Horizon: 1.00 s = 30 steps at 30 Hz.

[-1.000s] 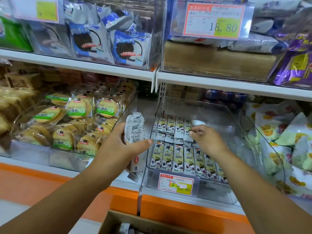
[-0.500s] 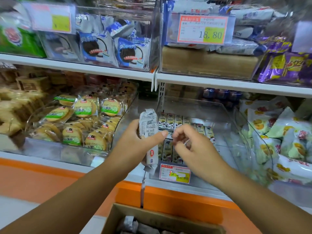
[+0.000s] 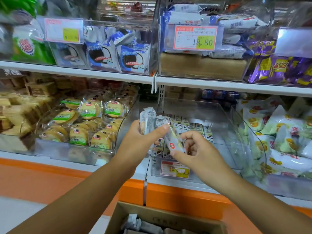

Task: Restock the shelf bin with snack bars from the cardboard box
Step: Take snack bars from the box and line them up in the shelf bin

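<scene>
"Snack bars (image 3: 148, 122): where are they found in this view?"

"A small bunch in silver wrappers is gripped upright in the left hand (image 3: 140, 142), just in front of the clear shelf bin (image 3: 226, 115). A single bar (image 3: 173, 142) is angled out of the bunch, slanted down to the right. More are laid in neat rows (image 3: 194, 127) inside the bin, and others are seen in the cardboard box (image 3: 168, 217) at the bottom edge, below the shelf."

"Why is the bunch held there?"

"It is judged that it is held close to the bin so that bars can be passed one at a time to the right hand (image 3: 200, 154) and laid into the rows. Part of the bin floor is seen bare, so room is left for more."

"How tightly are the hands closed?"

"The left hand's fingers and thumb are wrapped round the bunch, the thumb pressed across its front. The right hand is half curled: the lower end of the single bar is pinched between thumb and fingers. Whether that bar is freed from the left thumb cannot be told."

"What else is shown?"

"A price label (image 3: 174, 168) is fixed to the bin's front; round cakes (image 3: 89, 108) are stocked to its left, pale bags (image 3: 287, 141) to its right."
</scene>
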Tool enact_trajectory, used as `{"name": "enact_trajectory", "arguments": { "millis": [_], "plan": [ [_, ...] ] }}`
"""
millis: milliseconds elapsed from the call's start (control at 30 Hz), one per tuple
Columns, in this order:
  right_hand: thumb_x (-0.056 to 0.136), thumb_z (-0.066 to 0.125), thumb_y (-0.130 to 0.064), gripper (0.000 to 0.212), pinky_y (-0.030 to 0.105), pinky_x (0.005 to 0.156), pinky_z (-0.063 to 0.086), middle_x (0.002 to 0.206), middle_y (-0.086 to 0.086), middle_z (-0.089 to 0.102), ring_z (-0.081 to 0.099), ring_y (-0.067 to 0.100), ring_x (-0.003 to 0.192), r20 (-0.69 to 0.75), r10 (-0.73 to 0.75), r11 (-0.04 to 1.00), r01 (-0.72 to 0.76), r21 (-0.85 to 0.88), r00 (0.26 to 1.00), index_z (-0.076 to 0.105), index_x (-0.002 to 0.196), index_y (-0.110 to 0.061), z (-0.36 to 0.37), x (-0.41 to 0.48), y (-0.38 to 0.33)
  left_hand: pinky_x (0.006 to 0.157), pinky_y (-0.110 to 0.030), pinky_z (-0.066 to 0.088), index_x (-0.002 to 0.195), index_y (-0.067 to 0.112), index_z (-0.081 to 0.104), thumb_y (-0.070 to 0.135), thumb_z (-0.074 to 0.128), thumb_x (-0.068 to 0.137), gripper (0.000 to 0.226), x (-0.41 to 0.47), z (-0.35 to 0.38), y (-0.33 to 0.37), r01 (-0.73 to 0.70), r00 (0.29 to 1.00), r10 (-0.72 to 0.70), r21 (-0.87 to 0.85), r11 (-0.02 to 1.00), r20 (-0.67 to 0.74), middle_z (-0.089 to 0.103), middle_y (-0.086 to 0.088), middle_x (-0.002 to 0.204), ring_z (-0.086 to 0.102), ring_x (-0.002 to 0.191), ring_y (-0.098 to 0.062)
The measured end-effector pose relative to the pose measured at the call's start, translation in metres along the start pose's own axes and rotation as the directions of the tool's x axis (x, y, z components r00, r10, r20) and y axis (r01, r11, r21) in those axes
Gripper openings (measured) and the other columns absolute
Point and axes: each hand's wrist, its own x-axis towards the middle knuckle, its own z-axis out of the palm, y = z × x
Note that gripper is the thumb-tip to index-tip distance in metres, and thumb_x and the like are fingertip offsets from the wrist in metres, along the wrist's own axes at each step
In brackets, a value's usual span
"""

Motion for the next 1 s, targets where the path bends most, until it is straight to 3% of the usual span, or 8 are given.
{"name": "enact_trajectory", "arguments": {
  "millis": [133, 200, 367, 467, 600, 767, 867, 1000],
  "plan": [
    [0.078, 0.077, -0.027, 0.033, 0.018, 0.061, 0.042, 0.086, -0.008, 0.045, 0.045, 0.004, 0.068, -0.045, -0.077, 0.983, 0.069, -0.169, 0.996, 0.052, 0.097, -0.037, -0.010, 0.005, 0.007, 0.071, -0.041, 0.050, 0.105, 0.025, 0.065, 0.059, 0.076, 0.059, 0.059, 0.003, -0.005, -0.003, 0.035, 0.999, -0.035, -0.025, 0.999, -0.005, 0.076, 0.005, 0.088, 0.073, 0.082, -0.016],
    [0.076, 0.078, -0.025, 0.035, 0.020, 0.064, 0.045, 0.089, -0.014, 0.042, 0.047, 0.003, 0.074, -0.047, -0.134, 0.968, 0.120, -0.220, 0.990, 0.052, 0.095, -0.038, -0.010, 0.006, 0.009, 0.067, -0.034, 0.051, 0.108, 0.020, 0.065, 0.044, 0.078, 0.073, 0.045, 0.005, -0.005, -0.005, 0.050, 0.999, -0.050, -0.044, 0.998, 0.005, 0.077, 0.002, 0.094, 0.074, 0.087, -0.018],
    [0.076, 0.079, -0.025, 0.036, 0.022, 0.075, 0.051, 0.103, -0.018, 0.047, 0.053, 0.003, 0.092, 0.001, -0.163, 0.970, 0.161, -0.182, 0.987, 0.056, 0.101, -0.039, -0.010, 0.011, 0.011, 0.055, -0.025, 0.051, 0.111, 0.012, 0.063, 0.018, 0.073, 0.084, 0.030, 0.011, -0.008, -0.007, 0.086, 0.996, -0.087, -0.111, 0.990, 0.000, 0.076, -0.008, 0.102, 0.074, 0.088, -0.022],
    [0.076, 0.079, -0.024, 0.037, 0.015, 0.075, 0.048, 0.108, -0.016, 0.052, 0.056, 0.003, 0.095, 0.028, -0.150, 0.980, 0.153, -0.127, 0.988, 0.060, 0.103, -0.040, -0.014, 0.015, 0.013, 0.054, -0.022, 0.051, 0.113, 0.011, 0.061, 0.015, 0.072, 0.086, 0.030, 0.013, -0.011, -0.009, 0.083, 0.997, -0.082, -0.129, 0.988, 0.017, 0.076, -0.007, 0.101, 0.075, 0.085, -0.020],
    [0.079, 0.077, -0.019, 0.036, 0.018, 0.080, 0.049, 0.107, -0.022, 0.055, 0.057, 0.002, 0.094, 0.048, -0.163, 0.977, 0.168, -0.134, 0.985, 0.061, 0.102, -0.043, -0.017, 0.020, 0.016, 0.055, -0.022, 0.050, 0.112, 0.013, 0.062, 0.014, 0.072, 0.085, 0.028, 0.014, -0.013, -0.010, 0.069, 0.997, -0.063, -0.122, 0.990, 0.050, 0.076, -0.007, 0.100, 0.074, 0.080, -0.017],
    [0.084, 0.071, -0.013, 0.040, 0.009, 0.083, 0.040, 0.106, -0.019, 0.052, 0.053, 0.003, 0.096, 0.105, -0.221, 0.952, 0.238, -0.191, 0.970, 0.059, 0.103, -0.046, -0.031, 0.027, 0.016, 0.072, -0.036, 0.048, 0.106, 0.029, 0.068, 0.040, 0.079, 0.071, 0.039, 0.014, -0.015, -0.009, 0.024, 0.994, -0.024, 0.000, 1.000, 0.105, 0.074, 0.001, 0.092, 0.067, 0.079, -0.019],
    [0.086, 0.068, -0.007, 0.045, 0.001, 0.087, 0.029, 0.113, -0.017, 0.052, 0.049, -0.001, 0.105, 0.131, -0.280, 0.930, 0.303, -0.206, 0.951, 0.059, 0.107, -0.046, -0.035, 0.028, 0.015, 0.070, -0.031, 0.054, 0.112, 0.028, 0.065, 0.033, 0.082, 0.076, 0.040, 0.013, -0.014, -0.009, 0.022, 0.978, -0.033, 0.058, 0.998, 0.206, 0.075, -0.001, 0.100, 0.071, 0.088, -0.022],
    [0.087, 0.066, -0.007, 0.054, 0.009, 0.099, 0.033, 0.131, -0.023, 0.042, 0.043, -0.007, 0.118, 0.100, -0.304, 0.931, 0.318, -0.180, 0.947, 0.053, 0.117, -0.050, -0.033, 0.028, 0.012, 0.073, -0.031, 0.055, 0.114, 0.022, 0.066, 0.017, 0.078, 0.081, 0.036, 0.012, -0.014, -0.008, 0.039, 0.961, -0.048, 0.036, 0.999, 0.271, 0.076, -0.002, 0.103, 0.073, 0.092, -0.023]
  ]
}}
